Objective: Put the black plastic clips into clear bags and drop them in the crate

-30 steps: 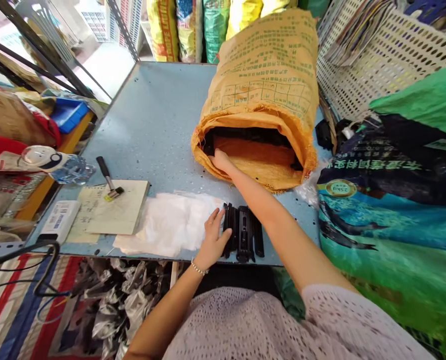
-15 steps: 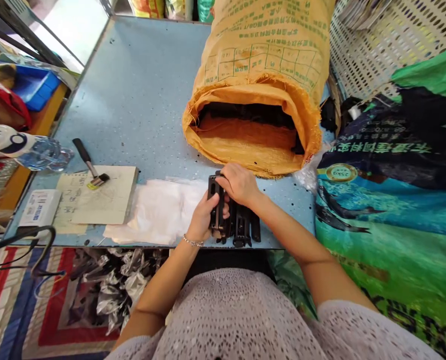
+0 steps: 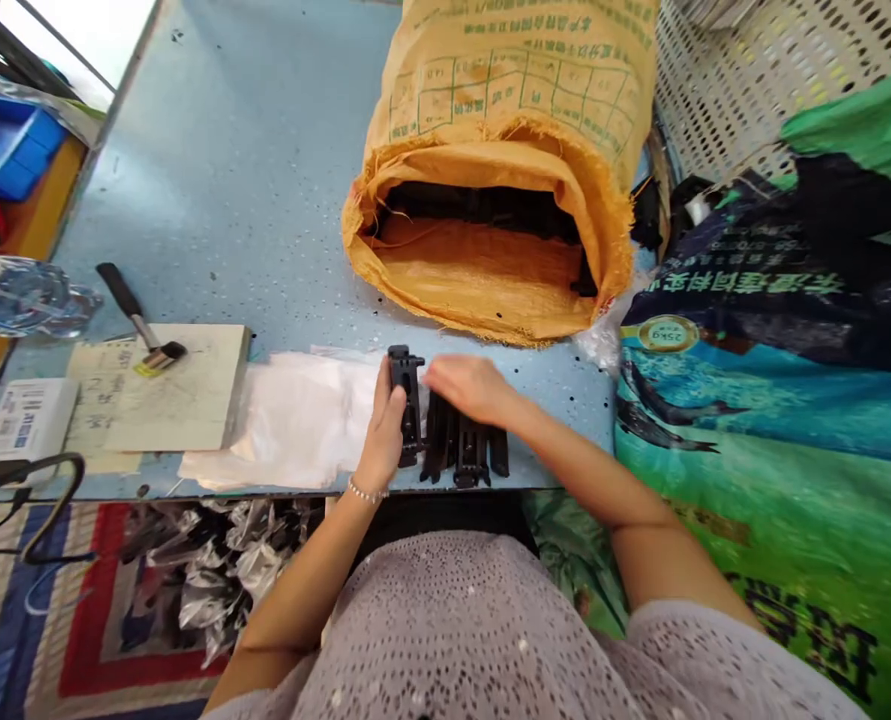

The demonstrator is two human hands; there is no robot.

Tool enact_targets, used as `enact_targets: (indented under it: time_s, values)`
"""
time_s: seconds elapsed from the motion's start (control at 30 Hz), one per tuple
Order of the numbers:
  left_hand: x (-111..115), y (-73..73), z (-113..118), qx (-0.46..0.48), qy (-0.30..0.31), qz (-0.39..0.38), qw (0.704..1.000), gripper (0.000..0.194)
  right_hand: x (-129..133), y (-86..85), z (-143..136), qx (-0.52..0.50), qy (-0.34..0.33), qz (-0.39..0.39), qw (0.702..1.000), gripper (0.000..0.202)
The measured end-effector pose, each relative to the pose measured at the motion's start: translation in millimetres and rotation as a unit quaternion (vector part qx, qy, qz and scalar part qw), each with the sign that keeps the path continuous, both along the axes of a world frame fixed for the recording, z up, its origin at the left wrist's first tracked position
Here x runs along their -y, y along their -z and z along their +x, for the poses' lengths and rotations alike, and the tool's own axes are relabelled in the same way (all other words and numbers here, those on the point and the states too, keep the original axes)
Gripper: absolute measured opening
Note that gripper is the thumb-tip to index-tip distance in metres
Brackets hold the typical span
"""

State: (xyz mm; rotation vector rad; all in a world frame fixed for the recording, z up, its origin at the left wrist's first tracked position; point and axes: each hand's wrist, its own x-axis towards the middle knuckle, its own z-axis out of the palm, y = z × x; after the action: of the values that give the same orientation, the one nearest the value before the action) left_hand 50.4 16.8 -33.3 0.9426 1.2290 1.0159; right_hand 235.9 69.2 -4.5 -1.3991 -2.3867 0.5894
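Near the edge of the blue table (image 3: 227, 200), some black parts (image 3: 473, 458) lie side by side, long ways away from the body. Just left of them, the left hand (image 3: 382, 435) is clamped on one long black piece (image 3: 406, 405). It points away from the body, far end tipped a little left, with small pegs on its right side. The thumb is on its left side; the other fingers are mostly hidden. The right hand (image 3: 469, 388) is just right of its far end, fingers bent and close together. I cannot tell if they hold anything.

To the right, a green and blue bag (image 3: 775, 400) says "25kg" in an oval. Farther away, an orange sack (image 3: 445, 155) has green Chinese writing and a grid, and its open mouth faces the person.
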Motion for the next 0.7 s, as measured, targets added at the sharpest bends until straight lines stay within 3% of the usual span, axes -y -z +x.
enact_targets:
  time_s: [0.07, 0.13, 0.23, 0.3, 0.4, 0.53, 0.6, 0.7]
  values:
    - [14.1, 14.8, 2.7, -0.113, 0.030, 0.039, 0.992, 0.070, -65.3, -3.5, 22.5, 0.048, 0.147, 0.048, 0.987, 0.033]
    - [27.1, 27.5, 7.2, -0.184, 0.052, 0.061, 0.980, 0.073, -134.1, -8.3, 45.4, 0.094, 0.263, 0.119, 0.953, 0.038]
    - [38.2, 35.8, 11.0, -0.212, 0.080, 0.080, 0.971, 0.069, -208.4, -14.1, 72.5, 0.137, 0.330, 0.121, 0.926, 0.051]
    - [39.0, 33.6, 7.8, -0.211, 0.091, 0.084, 0.970, 0.067, -223.4, -16.7, 85.6, 0.141, 0.335, 0.095, 0.927, 0.051]
    - [33.3, 23.2, -2.0, -0.192, 0.069, 0.080, 0.976, 0.065, -190.3, -18.4, 100.1, 0.089, 0.319, 0.123, 0.936, 0.045]
    - [15.2, 3.7, 0.0, -0.116, 0.038, 0.093, 0.988, 0.055, -85.5, -13.2, 96.9, -0.164, 0.311, 0.183, 0.918, 0.032]
    - [2.2, -7.4, 12.9, -0.029, 0.050, 0.076, 0.995, 0.053, -31.5, -6.6, 79.9, -0.334, 0.330, 0.108, 0.876, 0.032]
    - [-18.4, -24.7, 35.7, 0.154, 0.037, 0.010, 0.987, 0.058, 30.3, 4.0, 45.1, -0.516, 0.355, -0.101, 0.773, 0.032]
